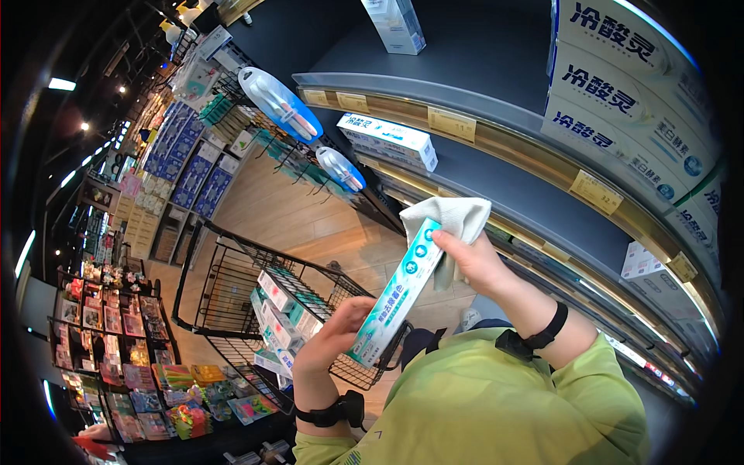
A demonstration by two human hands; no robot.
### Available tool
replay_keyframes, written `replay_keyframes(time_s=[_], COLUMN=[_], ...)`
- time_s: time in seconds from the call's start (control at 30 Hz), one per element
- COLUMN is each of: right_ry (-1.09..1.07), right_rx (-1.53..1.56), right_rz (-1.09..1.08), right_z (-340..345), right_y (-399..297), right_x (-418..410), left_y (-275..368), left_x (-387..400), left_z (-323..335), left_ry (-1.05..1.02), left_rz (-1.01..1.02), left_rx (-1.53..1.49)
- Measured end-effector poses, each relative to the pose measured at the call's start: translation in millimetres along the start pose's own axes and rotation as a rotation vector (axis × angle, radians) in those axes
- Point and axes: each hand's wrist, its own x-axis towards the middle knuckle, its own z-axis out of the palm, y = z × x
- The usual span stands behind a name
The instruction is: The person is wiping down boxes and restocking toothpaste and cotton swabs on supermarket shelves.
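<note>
A long green-and-white toothpaste box lies tilted between my two hands in front of my chest. My left hand holds its lower end, fingers behind the carton. At the upper end my right hand grips the box together with a folded white cloth, which bunches up behind and over the fingers. Part of the cloth hangs below the right hand. Just beyond my left hand stands a black wire shopping cart with several toothpaste boxes inside.
Dark store shelves with price tags curve along the right. They hold a small stack of toothpaste boxes, an upright carton and large stacked packs. Packaged toothbrushes hang at the shelf end. A display rack stands at the left.
</note>
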Motion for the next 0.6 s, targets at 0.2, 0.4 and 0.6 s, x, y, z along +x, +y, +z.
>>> replay_keyframes(time_s=[0.2, 0.4, 0.6], right_ry=[-0.013, -0.452, -0.927], right_rx=[-0.19, -1.097, -0.956], right_rz=[-0.183, -0.726, -0.818], right_z=[20.9, 50.5, 50.2], right_y=[5.1, 2.9, -2.2], right_x=[-2.0, -30.6, -44.0], left_y=[-15.8, -19.0, -75.2], left_x=[21.6, 44.5, 31.9], left_z=[29.7, 27.0, -12.0], left_ry=[0.316, 0.545, -0.017], left_rz=[-0.015, -0.128, 0.359], left_rx=[0.293, -0.382, -0.945])
